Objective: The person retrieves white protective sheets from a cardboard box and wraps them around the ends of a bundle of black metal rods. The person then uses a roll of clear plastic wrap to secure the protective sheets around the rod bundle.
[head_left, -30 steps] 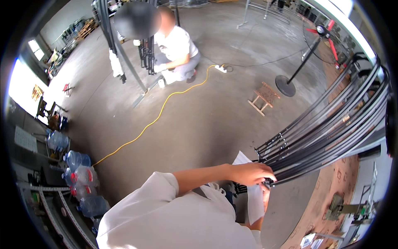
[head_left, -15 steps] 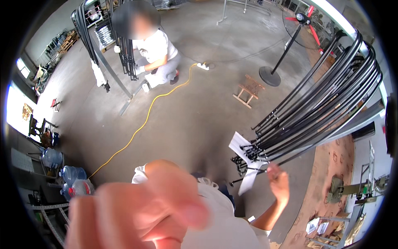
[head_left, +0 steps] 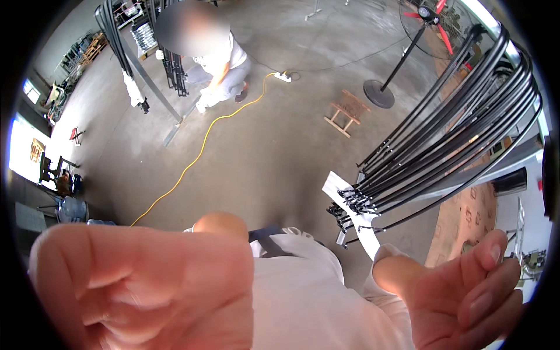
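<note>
– Grey concrete floor [head_left: 280,151] filled my feed, with a crouched co-worker in a white shirt [head_left: 233,55] across the room. So what changed?

– Both hands, honestly. A second earlier they'd been at the ends of that bundle of long, thin black tubes [head_left: 455,146]; now they were off it, up near the camera.

– Holding anything?

– Right hand [head_left: 466,294] was half open, fingers loosely curled, nothing visible in it. Left hand [head_left: 157,280] loomed close, fingers bent; I couldn't tell if it held something.

– And the bundle?

– Hung at the view's right, a white paper-like strip [head_left: 337,185] at its lower ends. I figured handling had paused.
</note>
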`<state>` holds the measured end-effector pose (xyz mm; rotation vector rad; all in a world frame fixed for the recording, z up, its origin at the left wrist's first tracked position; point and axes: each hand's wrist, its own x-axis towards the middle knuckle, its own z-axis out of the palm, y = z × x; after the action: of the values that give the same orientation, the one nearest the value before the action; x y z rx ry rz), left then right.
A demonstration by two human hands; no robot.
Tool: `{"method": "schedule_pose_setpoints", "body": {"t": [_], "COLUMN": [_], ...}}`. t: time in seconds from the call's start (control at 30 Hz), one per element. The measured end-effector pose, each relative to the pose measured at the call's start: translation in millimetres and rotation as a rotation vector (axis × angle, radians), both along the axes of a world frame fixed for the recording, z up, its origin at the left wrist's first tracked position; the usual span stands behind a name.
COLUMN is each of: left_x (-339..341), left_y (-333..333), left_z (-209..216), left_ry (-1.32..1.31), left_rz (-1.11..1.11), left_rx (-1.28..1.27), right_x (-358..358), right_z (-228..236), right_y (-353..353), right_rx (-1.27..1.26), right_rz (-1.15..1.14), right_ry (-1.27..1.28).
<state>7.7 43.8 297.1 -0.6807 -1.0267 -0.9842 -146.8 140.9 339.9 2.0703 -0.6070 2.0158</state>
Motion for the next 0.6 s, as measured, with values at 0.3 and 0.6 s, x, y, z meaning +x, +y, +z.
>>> {"method": "schedule_pose_setpoints", "body": {"t": [0.3, 0.6], "left_x": [-43, -66], "left_y": [-80, -70], "left_z": [-157, -369], "left_ry": [-0.749, -2.248], "left_rz": [0.215, 0.0], "left_rx": [0.521, -0.101], "right_x": [-41, -131], "right_z": [-151, -328], "right_y": [-56, 109], "right_rx": [0.81, 1.846], "right_rz": [-0.23, -0.255], "right_ry": [0.074, -0.114]}}
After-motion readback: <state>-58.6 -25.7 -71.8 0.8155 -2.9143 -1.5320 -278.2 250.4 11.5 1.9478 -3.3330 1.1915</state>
